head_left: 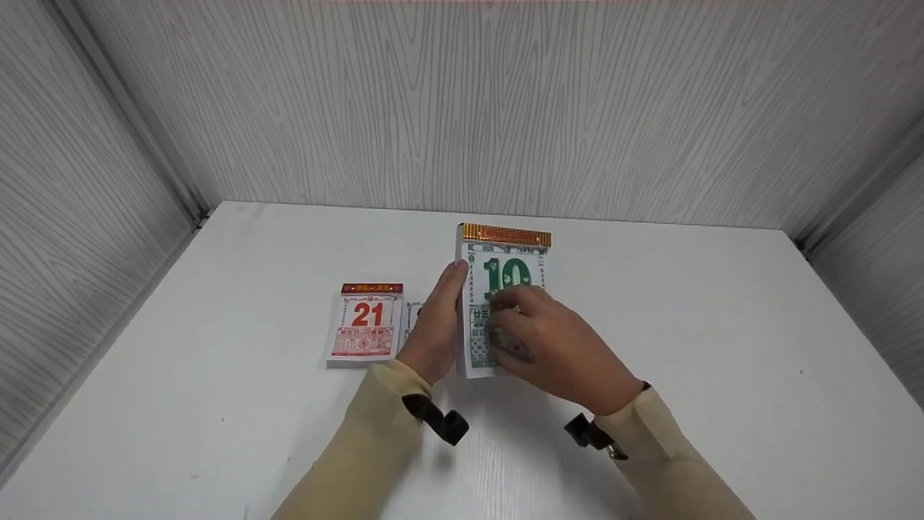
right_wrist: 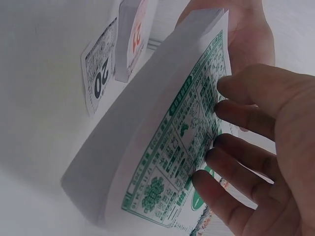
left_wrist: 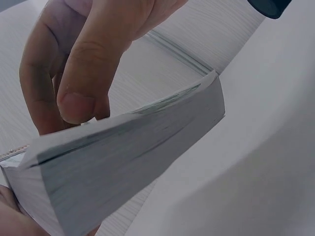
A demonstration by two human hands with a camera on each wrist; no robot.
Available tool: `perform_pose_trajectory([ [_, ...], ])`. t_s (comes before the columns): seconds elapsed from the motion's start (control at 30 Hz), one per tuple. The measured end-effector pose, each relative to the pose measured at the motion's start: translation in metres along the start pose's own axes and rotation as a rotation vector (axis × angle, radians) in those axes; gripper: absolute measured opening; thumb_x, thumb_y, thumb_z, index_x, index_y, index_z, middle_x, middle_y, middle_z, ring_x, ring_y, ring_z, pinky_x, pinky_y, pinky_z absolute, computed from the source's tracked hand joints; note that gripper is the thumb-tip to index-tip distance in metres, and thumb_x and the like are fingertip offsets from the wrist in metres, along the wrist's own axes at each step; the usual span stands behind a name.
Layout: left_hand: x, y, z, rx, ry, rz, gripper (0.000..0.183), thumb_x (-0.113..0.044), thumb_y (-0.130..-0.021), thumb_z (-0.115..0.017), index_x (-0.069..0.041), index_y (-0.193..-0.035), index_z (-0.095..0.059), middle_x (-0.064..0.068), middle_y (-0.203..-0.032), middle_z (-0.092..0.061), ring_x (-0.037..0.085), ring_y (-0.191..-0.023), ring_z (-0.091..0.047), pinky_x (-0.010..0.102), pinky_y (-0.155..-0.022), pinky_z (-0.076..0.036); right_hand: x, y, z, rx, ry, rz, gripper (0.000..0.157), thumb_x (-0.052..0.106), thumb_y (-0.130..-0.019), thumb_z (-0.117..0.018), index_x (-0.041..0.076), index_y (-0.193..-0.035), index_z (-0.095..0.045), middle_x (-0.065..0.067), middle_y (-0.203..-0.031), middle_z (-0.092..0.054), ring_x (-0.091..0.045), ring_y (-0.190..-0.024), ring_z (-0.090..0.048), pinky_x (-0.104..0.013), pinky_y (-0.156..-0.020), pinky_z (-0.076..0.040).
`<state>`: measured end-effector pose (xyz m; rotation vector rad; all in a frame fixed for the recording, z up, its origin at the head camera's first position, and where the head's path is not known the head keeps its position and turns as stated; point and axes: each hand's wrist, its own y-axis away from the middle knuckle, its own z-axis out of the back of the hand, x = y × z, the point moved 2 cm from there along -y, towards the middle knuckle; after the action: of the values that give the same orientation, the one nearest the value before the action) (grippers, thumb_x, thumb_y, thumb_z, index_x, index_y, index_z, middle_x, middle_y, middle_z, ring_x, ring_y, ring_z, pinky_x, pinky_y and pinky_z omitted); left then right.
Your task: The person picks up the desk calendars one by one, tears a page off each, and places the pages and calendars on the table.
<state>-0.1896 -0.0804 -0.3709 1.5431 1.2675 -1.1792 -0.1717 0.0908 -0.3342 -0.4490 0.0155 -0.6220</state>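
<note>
A thick tear-off calendar with a green 10 and a gold-and-red header strip is held up off the table. My left hand grips it along its left side, some of its fingers hidden behind the block. Bent fingertips of my right hand touch the front page over the lower half; no pinched sheet shows. From the right wrist view, the green printed page lies under these spread fingers. The left wrist view shows the calendar's pale page edges, with the right thumb above.
A smaller calendar with a red 21 and red header lies flat on the white table, left of my left hand. Beside it lies a sheet with a black 20, mostly covered in the head view. Grained panels enclose the table.
</note>
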Motion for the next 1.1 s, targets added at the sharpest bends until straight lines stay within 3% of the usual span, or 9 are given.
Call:
perform_pose_trajectory([
  [0.57,0.003,0.001,0.004,-0.053,0.005,0.056,0.056,-0.056,-0.109,-0.026,-0.030,-0.159,-0.028,0.003,-0.141,-0.059,0.020,-0.128,-0.058,0.044,-0.112,-0.041,0.003,0.000,-0.005,0.122,-0.022,-0.033,0.057,0.038,-0.078,-0.092,0.010,-0.121,-0.068,-0.005,-0.140,-0.053,-0.019,-0.127,-0.053,-0.030,-0.101,-0.052],
  [1.1,0.002,-0.001,0.002,-0.063,0.042,0.056,0.055,-0.057,-0.109,-0.026,-0.029,-0.157,-0.031,0.004,-0.137,-0.061,0.021,-0.124,-0.061,0.042,-0.109,-0.043,0.005,0.002,-0.011,0.133,0.044,-0.037,0.067,0.039,-0.078,-0.092,0.012,-0.131,-0.063,-0.005,-0.142,-0.051,-0.023,-0.131,-0.051,-0.035,-0.110,-0.046],
])
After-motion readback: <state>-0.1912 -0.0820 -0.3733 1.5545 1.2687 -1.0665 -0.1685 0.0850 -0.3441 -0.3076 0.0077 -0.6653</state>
